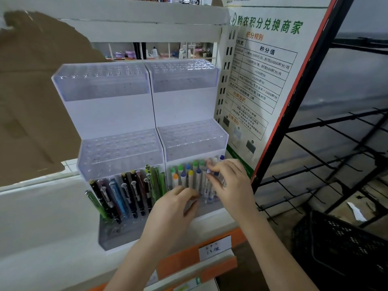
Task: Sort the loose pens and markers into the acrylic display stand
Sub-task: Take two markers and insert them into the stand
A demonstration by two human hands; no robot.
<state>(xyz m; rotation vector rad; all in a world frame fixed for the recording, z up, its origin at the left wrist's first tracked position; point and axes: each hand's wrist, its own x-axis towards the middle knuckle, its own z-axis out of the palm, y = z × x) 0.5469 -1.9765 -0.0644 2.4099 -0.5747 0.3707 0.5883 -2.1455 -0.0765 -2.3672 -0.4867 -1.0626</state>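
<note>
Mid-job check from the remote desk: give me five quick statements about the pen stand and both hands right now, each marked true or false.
1. Both hands are at the right-hand stand's bottom tier. True: the left hand and right hand are among the colour-capped markers.
2. The top tiers are full of pens. False: their holes hold nothing.
3. The dark clip pens stand in the left stand's bottom tier. True.
4. The right hand is idle. False: its fingers pinch a white marker.
5. The middle tiers hold green markers. False: nothing stands in them.
</note>
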